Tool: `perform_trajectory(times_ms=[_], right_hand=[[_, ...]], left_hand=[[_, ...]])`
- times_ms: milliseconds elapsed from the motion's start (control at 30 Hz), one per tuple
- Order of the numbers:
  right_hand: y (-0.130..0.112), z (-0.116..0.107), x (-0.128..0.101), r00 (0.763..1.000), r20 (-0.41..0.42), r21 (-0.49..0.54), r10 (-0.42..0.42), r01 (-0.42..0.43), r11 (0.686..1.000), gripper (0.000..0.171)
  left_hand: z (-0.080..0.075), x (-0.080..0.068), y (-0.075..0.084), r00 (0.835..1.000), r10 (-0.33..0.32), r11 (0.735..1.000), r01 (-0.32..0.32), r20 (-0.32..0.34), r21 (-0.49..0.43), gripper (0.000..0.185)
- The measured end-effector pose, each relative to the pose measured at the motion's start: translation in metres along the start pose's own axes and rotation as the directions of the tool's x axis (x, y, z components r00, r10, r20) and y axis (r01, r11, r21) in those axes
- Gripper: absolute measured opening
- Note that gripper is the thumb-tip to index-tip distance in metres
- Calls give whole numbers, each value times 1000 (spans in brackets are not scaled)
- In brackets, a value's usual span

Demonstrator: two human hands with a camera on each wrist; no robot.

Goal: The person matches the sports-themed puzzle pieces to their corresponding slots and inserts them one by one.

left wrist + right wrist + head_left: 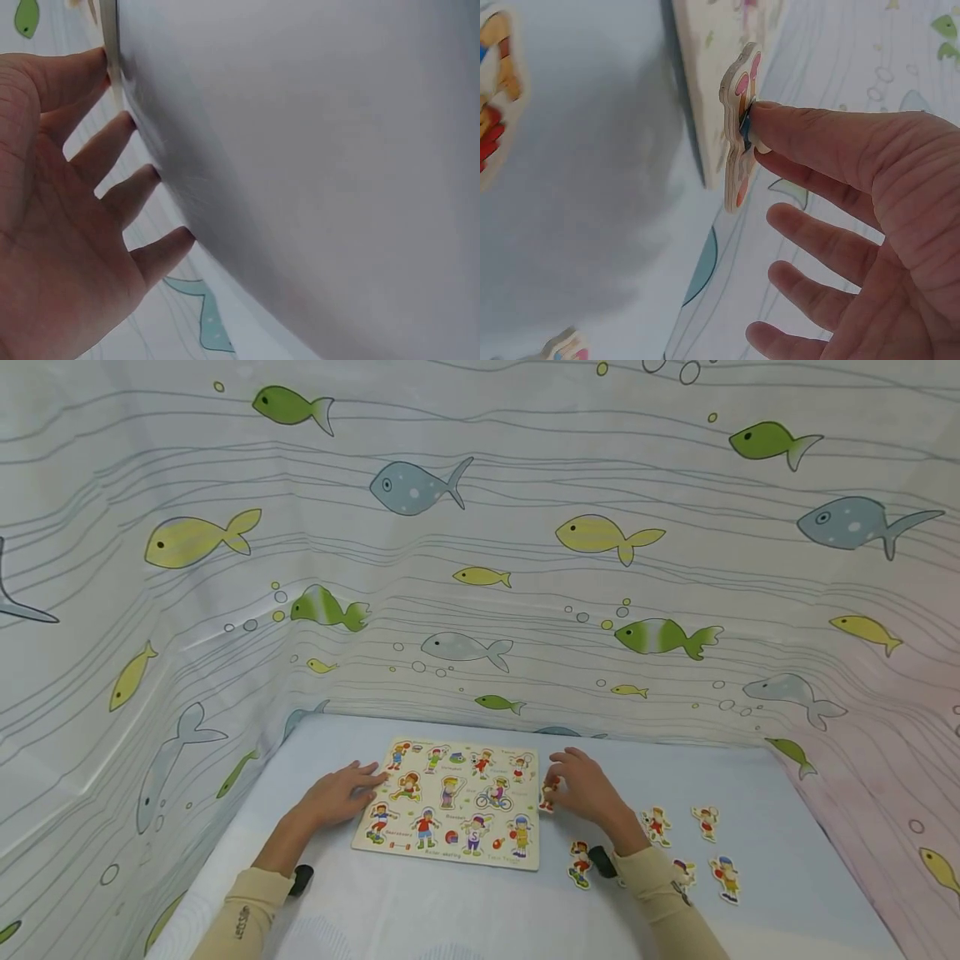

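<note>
A wooden puzzle board (363, 839) lies on the table, covered with colourful pictures of children at sports. My left hand (341, 797) touches the board's left edge with spread fingers; in the left wrist view the fingertips (142, 176) meet the table surface and the thumb side reaches the board edge. Just past the board's right edge, my right hand (585, 785) pinches a puzzle piece (740, 157) between thumb and index finger, its other fingers apart from it. The piece stands on edge in the right wrist view, its picture partly visible.
Several loose figure pieces, such as a skateboarder (580, 864), a tennis player (705, 822) and a blue-capped figure (726, 881), lie to the right. My right sleeve (660, 893) partly covers another piece (684, 872). A fish-patterned curtain (525, 610) surrounds the table (787, 852).
</note>
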State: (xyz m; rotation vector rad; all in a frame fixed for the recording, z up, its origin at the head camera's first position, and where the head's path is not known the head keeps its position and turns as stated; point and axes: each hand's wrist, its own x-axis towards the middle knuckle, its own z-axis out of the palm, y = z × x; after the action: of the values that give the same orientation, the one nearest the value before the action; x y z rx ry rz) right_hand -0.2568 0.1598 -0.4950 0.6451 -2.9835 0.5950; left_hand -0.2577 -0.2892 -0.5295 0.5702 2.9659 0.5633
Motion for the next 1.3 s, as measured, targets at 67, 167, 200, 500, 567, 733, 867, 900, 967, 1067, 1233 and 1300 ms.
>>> perform_trajectory(times_ms=[67, 167, 200, 500, 567, 733, 867, 900, 967, 1067, 1233, 1300], right_hand=[[-5, 0, 3, 1000, 5, 10, 1, -1, 1000, 9], [-12, -1, 8, 1000, 12, 10, 5, -5, 1000, 9], [-14, -1, 10, 1000, 13, 6, 4, -4, 1000, 9], [-30, 2, 26, 998, 6, 20, -57, 57, 998, 8], [-34, 2, 30, 997, 4, 35, -76, 76, 996, 7], [-44, 2, 37, 991, -12, 60, -133, 133, 989, 7], [-50, 5, 43, 986, -33, 49, -165, 167, 985, 9], [-51, 6, 44, 985, -34, 48, -166, 168, 985, 9], [-55, 8, 48, 984, -30, 46, -173, 174, 984, 10], [-61, 11, 54, 984, -25, 48, -179, 180, 983, 10], [-72, 15, 64, 983, -22, 34, -183, 184, 982, 11], [-77, 16, 68, 982, -26, 24, -189, 189, 982, 12]], left_hand=[[1, 0, -1, 1000, 3, 1000, -3, -1, 8, 39], [1, 0, -2, 1000, -2, 1000, 2, -3, 4, 39], [1, 0, -2, 1000, 3, 1000, -3, -5, 5, 39], [-1, 0, -2, 1000, 8, 1000, -8, -2, 0, 39], [-2, 0, -2, 1000, 7, 1000, -7, -1, -5, 39], [-1, 1, -3, 1000, -1, 1000, 1, 9, -23, 40], [2, 2, -3, 1000, -2, 1000, 2, 16, -18, 40], [2, 2, -3, 1000, 1, 1000, 0, 15, -18, 40], [2, 2, -3, 1000, 3, 1000, -3, 12, -22, 39], [2, 1, -3, 1000, 1, 1000, -1, 11, -20, 39], [2, 0, -3, 1000, -1, 1000, 1, 7, -8, 40], [2, 0, -3, 1000, 2, 1000, -2, 1, -8, 40]])
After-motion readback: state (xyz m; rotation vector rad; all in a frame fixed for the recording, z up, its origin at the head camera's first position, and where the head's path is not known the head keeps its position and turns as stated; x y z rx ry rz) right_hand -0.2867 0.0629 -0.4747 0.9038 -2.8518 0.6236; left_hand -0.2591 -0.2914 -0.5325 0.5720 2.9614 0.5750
